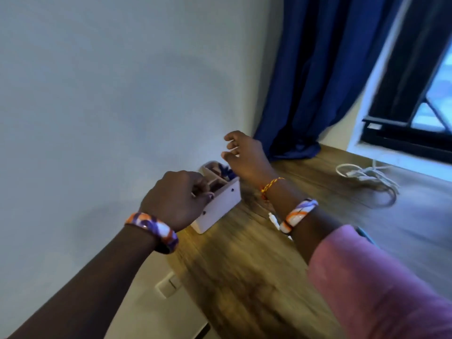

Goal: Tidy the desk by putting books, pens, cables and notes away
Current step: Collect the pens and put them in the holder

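A white desk organiser (221,204) with compartments stands on the wooden desk (244,265), against the wall. Blue-ended pens (226,171) stick up from its far compartment. My left hand (175,200) is over the near end of the organiser, fingers curled on its rim. My right hand (242,155) hovers above the far end with fingers spread and loosely bent, holding nothing. A coiled white cable (367,177) lies on the desk to the right. A short white cable end (274,220) shows beside my right wrist.
A blue curtain (318,81) hangs to the desk's far corner. A dark-framed window (415,106) is at the right. A wall socket (168,285) sits on the wall below the desk edge. The picture is blurred by motion.
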Available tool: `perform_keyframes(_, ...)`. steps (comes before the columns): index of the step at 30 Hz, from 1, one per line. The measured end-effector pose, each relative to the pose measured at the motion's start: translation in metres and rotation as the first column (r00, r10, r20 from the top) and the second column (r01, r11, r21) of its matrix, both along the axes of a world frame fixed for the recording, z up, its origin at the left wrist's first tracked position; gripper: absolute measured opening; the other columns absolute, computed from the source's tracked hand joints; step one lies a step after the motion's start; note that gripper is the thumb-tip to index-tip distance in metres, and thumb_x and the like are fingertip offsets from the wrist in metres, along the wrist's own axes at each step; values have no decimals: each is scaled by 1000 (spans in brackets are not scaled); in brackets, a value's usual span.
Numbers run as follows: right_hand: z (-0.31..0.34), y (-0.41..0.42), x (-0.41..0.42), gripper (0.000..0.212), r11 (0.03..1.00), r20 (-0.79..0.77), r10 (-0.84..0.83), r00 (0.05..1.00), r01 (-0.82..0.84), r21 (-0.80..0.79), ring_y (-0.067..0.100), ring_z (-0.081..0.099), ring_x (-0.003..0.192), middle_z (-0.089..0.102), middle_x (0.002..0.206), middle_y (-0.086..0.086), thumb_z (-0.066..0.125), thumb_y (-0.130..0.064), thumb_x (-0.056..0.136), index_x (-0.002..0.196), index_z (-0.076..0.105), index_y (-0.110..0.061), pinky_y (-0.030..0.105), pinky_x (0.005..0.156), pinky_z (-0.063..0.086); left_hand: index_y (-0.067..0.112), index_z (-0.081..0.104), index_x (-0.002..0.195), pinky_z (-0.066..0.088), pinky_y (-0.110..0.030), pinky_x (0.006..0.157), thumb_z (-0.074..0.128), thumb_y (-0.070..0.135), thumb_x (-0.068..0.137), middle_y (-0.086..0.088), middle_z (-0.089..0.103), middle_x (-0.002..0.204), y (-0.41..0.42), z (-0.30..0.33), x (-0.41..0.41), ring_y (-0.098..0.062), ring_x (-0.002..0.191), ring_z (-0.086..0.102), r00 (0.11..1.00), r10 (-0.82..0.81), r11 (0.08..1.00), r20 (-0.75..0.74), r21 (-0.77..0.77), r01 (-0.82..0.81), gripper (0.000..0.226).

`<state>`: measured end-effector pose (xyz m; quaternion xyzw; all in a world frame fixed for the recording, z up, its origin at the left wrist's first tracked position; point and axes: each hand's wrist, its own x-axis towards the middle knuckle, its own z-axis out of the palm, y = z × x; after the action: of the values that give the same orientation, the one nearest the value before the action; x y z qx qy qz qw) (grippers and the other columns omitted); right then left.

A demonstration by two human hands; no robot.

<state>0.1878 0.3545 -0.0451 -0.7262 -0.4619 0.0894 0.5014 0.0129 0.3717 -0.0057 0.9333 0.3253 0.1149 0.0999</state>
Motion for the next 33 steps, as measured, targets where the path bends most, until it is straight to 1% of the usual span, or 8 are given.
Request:
perform_keyframes(6, -21, -84, 27, 23, 978, 88, -172, 981, 181, -107, 26, 64, 84, 67, 86, 9, 58, -6, 76, 98, 64, -9, 36, 80, 53, 30, 65, 74, 45, -23, 70, 65, 27, 82, 7, 65, 80, -41, -10, 44, -2, 71, 55, 939, -345, 935, -2, -91, 343, 8)
perform_keyframes(10, -36, -163, 58, 19, 778, 367, -339, 866, 478, -409, 36, 60, 99, 64, 101, 20, 56, -9, 78, 97, 58, -4, 34, 77, 47, 23, 70, 89, 47, -25, 77, 63, 32, 84, 7, 69, 89, -72, -26, 72, -12, 86, 62, 868, -484, 873, -108, -127, 471, 12)
perform_keyframes(14, -55, -212, 58, 35, 546, 371, -277, 886, 463, -698, 34, 60, 105, 61, 113, 19, 67, -18, 78, 109, 59, -4, 36, 80, 50, 24, 67, 98, 48, -24, 76, 63, 36, 83, 7, 68, 100, -95, -37, 88, -12, 92, 61, 788, -585, 810, -192, -185, 556, 19)
perform_keyframes(19, -59, -216, 64, 25, 530, 411, -266, 872, 488, -693, 37, 61, 101, 64, 109, 23, 54, -11, 85, 104, 61, 2, 36, 79, 50, 23, 63, 113, 46, -22, 79, 61, 35, 86, 5, 64, 114, -97, -37, 90, -10, 101, 59, 737, -623, 782, -261, -219, 583, 29)
perform_keyframes(24, -16, -175, 55, 21, 756, 495, -286, 820, 511, -409, 33, 63, 90, 64, 97, 17, 53, -11, 81, 101, 58, -8, 30, 66, 43, 23, 70, 98, 47, -22, 83, 62, 33, 85, 6, 69, 97, -56, -18, 78, -7, 91, 62, 829, -538, 838, -156, -210, 504, 18)
perform_keyframes(27, 25, -126, 37, 28, 967, 351, -214, 912, 249, -55, 22, 59, 73, 62, 80, 5, 58, -9, 80, 108, 57, -14, 30, 67, 47, 22, 71, 97, 44, -15, 77, 59, 35, 86, 9, 65, 91, -18, -2, 58, -5, 82, 57, 922, -386, 916, -40, -131, 378, 21)
perform_keyframes(29, 43, -91, 26, 28, 988, 283, -129, 950, 98, 122, 19, 63, 73, 64, 79, 2, 63, -7, 78, 105, 60, -13, 33, 71, 53, 19, 71, 96, 36, -2, 62, 61, 26, 87, 11, 60, 85, 1, 4, 43, -3, 74, 53, 964, -263, 960, 35, -93, 266, 15)
perform_keyframes(33, 61, -23, 12, 24, 965, 181, -38, 983, -11, 261, 17, 62, 69, 61, 81, 3, 64, -2, 79, 102, 60, -8, 15, 64, 48, 21, 68, 90, 34, -7, 53, 62, 20, 85, 9, 59, 75, 21, 8, 19, -3, 65, 51, 992, -105, 993, 72, -54, 109, 8)
